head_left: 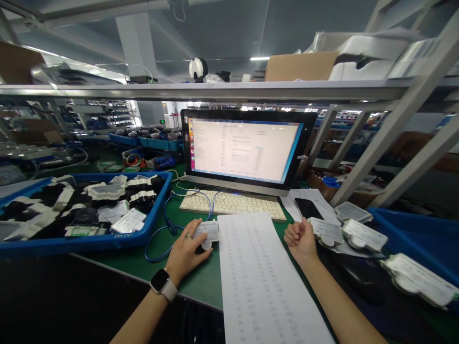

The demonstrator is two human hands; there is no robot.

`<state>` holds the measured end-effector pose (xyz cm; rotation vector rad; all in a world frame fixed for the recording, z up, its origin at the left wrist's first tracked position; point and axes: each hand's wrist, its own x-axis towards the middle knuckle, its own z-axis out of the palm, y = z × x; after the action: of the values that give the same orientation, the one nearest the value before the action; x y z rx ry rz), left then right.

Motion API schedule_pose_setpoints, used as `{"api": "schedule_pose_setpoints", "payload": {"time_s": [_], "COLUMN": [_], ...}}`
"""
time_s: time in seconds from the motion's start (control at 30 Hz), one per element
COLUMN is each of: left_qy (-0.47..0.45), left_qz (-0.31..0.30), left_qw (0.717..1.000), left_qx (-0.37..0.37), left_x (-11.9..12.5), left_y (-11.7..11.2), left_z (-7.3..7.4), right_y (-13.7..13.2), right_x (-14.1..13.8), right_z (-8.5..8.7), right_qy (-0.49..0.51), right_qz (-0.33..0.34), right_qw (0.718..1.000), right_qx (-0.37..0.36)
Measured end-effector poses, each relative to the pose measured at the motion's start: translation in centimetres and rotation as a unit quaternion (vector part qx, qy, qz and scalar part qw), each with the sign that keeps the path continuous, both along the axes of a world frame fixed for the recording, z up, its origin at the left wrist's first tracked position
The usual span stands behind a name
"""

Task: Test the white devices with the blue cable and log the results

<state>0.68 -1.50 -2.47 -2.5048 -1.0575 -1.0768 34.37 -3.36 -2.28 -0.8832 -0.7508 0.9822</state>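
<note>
On the green work mat, seen from our head camera, our left hand (186,248) rests over a small white plastic device with a printed label (207,232). The fingers curl around its near edge and the thumb sits beside the round bump at its lower end, so we grip it lightly rather than pinch it. The device lies flat, its long axis running left to right, just left of the long white printed paper sheet (258,277). A blue cable (161,229) loops on the mat by that hand, and a smartwatch (163,284) sits on the wrist.

Our right hand (300,237) is closed into a loose fist, holding nothing we can see. It rests at the right edge of the sheet, with a row of similar white labelled devices (344,231) just to its right. The device in hand is therefore well clear of the right hand, across the sheet.

Behind stand a cream keyboard (233,204), a lit monitor (244,150) and a black phone (307,208). A blue tray (89,241) holds mixed parts at left.
</note>
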Motion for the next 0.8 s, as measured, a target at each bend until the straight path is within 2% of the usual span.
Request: {"api": "schedule_pose_setpoints", "payload": {"time_s": [0.3,0.8], "left_qy": [-0.007,-0.004], "left_qz": [-0.001,-0.006], "left_qw": [1.0,1.0], "left_qx": [-0.006,-0.009], "left_x": [0.03,0.03], "left_y": [-0.04,-0.01], "left_z": [0.04,0.0], "right_y": [0.03,-0.3], "right_x": [-0.61,-0.01], "right_z": [-0.71,-0.5], "right_qy": [0.096,0.125], "right_qz": [0.036,0.034], "right_qw": [0.995,0.992], "right_qx": [-0.012,-0.009]}}
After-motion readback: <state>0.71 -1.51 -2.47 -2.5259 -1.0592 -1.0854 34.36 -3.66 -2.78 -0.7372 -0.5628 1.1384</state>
